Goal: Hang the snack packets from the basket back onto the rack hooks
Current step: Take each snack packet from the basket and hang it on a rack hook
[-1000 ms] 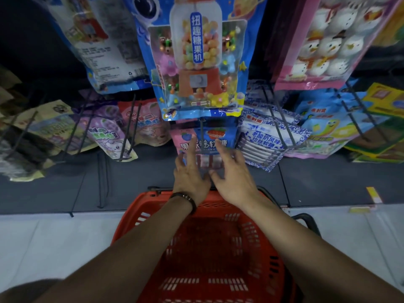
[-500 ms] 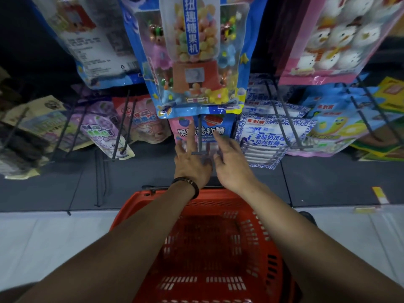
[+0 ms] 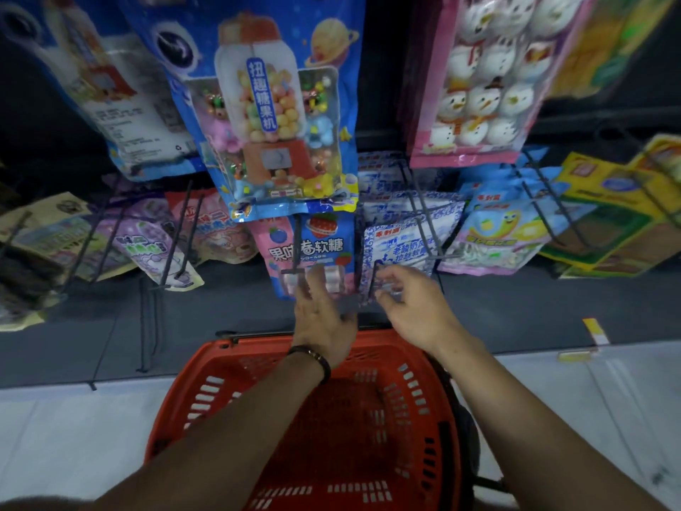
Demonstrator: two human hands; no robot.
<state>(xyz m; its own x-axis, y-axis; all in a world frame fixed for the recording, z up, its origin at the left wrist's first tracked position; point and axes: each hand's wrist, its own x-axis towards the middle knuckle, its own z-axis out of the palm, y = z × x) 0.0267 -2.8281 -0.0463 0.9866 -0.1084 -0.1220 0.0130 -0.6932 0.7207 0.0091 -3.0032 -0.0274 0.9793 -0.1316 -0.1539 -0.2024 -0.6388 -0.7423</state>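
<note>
Nearest to the camera, the orange basket [image 3: 221, 392] was seen on the pale floor, under both forearms. No packet could be seen in the part of its bottom that was visible; much of it was covered by the arms, so it could not be said for certain that it was empty.

Above the far rim of the basket, the left hand [image 3: 324, 319] was held flat with the fingers spread, and nothing was gripped in it. The fingertips were at the lower edge of the pink and blue candy packet [image 3: 313, 248], which was hung on a dark rack hook [image 3: 296, 248]. The right hand [image 3: 412, 307] was kept apart from the left one, with loosely curled fingers just in front of the blue and white packets [image 3: 405, 241]; whether something was pinched there could not be told, because of blur.

It was judged that a packet was just hung and the step was at its end. The next move would call for a look into the basket, and a hook with free space would have to be chosen.

Farther up, a large blue gumball bag [image 3: 272, 116] and a pink snowman bag [image 3: 486, 83] were hung.
</note>
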